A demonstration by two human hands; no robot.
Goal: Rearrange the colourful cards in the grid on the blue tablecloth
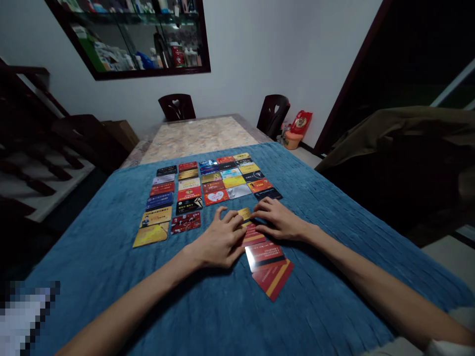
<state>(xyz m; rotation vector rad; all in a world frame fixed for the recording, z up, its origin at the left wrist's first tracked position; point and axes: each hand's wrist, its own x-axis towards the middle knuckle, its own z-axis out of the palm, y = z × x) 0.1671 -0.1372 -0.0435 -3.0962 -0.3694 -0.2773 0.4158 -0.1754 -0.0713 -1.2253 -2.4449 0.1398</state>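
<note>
My left hand (219, 238) rests on the blue cloth with bent fingers against the left side of a gold card (245, 213) and a red card (255, 236). From the other side, my right hand (279, 220) has its curled fingertips at the right edge of the gold card, close above the red one. Fingers hide part of both cards. Nearer to me lie a glossy red card with a dark stripe (265, 256) and a tilted red card with a yellow stripe (273, 281), overlapping each other. Beyond my hands, several colourful plastic cards (215, 197) lie in columns.
The blue cloth (319, 287) covers the near part of the table; a patterned tabletop (200, 132) shows behind it. Two dark chairs (177, 107) stand at the far end. A brown draped cloth (401, 126) is at the right, and a wall cabinet (148, 44) hangs beyond.
</note>
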